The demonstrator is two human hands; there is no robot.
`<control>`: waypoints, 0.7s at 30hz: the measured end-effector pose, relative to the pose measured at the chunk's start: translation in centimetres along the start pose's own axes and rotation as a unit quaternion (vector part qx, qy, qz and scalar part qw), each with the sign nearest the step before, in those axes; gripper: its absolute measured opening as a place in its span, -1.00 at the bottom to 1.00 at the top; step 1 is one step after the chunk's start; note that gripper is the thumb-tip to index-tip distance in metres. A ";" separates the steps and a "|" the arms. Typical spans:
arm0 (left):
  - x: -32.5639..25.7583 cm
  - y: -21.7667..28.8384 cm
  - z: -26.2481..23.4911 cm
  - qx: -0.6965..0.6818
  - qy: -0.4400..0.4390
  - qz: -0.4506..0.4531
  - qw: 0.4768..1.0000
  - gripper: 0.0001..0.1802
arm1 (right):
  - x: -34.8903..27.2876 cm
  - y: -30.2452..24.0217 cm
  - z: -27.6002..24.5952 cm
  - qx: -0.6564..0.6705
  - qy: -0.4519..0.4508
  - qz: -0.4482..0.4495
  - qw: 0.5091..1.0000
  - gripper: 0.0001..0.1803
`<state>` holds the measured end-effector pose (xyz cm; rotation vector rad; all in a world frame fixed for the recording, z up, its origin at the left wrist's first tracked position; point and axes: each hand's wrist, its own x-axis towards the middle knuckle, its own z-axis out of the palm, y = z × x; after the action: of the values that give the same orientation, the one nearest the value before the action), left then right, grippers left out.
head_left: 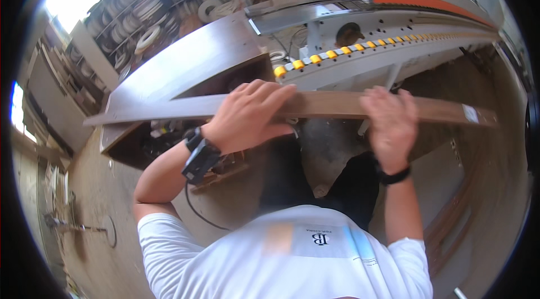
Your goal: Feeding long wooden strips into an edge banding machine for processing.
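A long, narrow brown wooden board (332, 104) spans the view from left to right in front of my body. My left hand (247, 114) grips it left of its middle, fingers over the top and thumb on the near side. Farther along to the right, my right hand (392, 125) also holds the board, its fingers a little smeared by motion. A small white label (469, 113) sticks to the board near its right end. The left end of the board lies over or just above a table with a smooth greyish-brown top (185, 54); contact cannot be made out.
Beyond the board stands a long machine with a row of yellow rollers (315, 59) and an orange panel (433, 5). Shelves with several rolls of banding (149, 37) line the back. Panels (53, 96) lean at the left wall. Boards (458, 220) lie low at the right.
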<state>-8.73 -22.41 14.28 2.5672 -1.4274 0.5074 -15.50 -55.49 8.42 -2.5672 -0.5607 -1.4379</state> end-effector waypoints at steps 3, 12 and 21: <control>3.0 0.5 0.7 -0.008 0.001 0.023 1.000 -0.33 | 1.8 -3.2 2.5 0.038 0.004 -0.040 0.998 -0.68; 1.1 -15.7 -0.2 0.040 0.014 -0.141 0.989 -0.59 | -8.3 1.4 3.0 0.154 0.017 0.144 0.977 -0.72; 3.4 -26.2 4.8 0.121 0.000 -0.163 0.979 -0.61 | -25.0 1.4 7.5 0.323 -0.190 0.501 0.780 -0.80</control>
<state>16.12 -12.67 11.67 2.9109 -0.9635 0.6631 -20.81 -60.72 -16.58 -1.9707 0.2714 -0.2717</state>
